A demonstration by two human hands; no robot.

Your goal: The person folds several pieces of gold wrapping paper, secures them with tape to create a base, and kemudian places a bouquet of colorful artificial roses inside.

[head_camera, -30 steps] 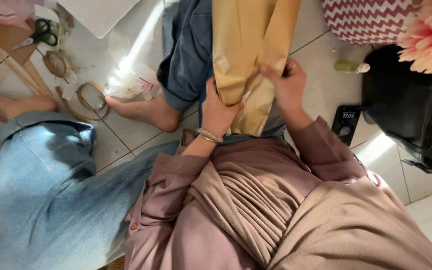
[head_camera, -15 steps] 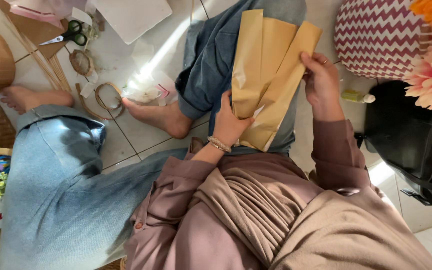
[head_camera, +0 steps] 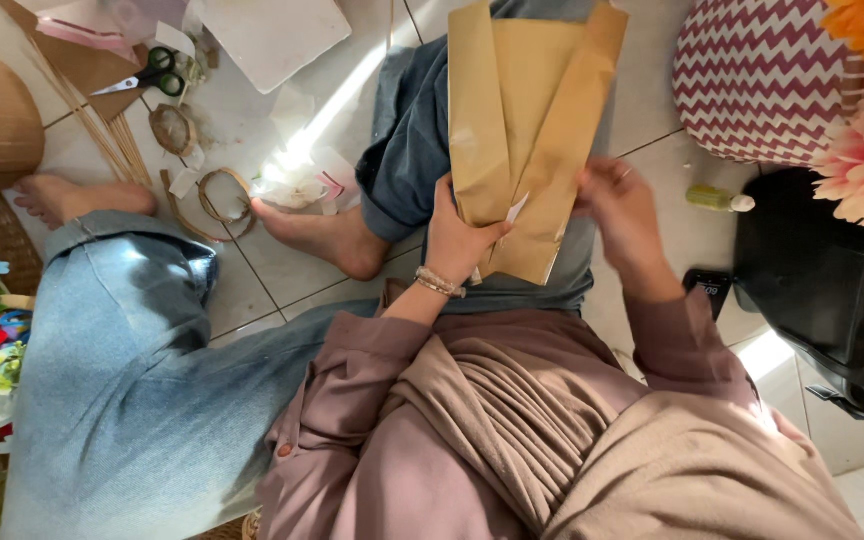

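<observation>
We hold a folded sheet of brown kraft paper (head_camera: 527,120) upright over our lap, above the dark denim of our leg. Our left hand (head_camera: 457,235) is closed around its lower left edge, thumb across the front, a beaded bracelet (head_camera: 439,284) at the wrist. Our right hand (head_camera: 624,215) sits at the paper's right edge with the fingers loosely spread; we cannot tell whether it grips the sheet or only touches it, as the hand is blurred. On the tiled floor (head_camera: 282,270) to our left lie green-handled scissors (head_camera: 147,75), thin wooden sticks (head_camera: 102,135) and two small ring-shaped hoops (head_camera: 222,195). To our right stands a round pouf with a zigzag pattern (head_camera: 767,85); a black bag (head_camera: 832,290) sits just beside it, its contents hidden from us.
</observation>
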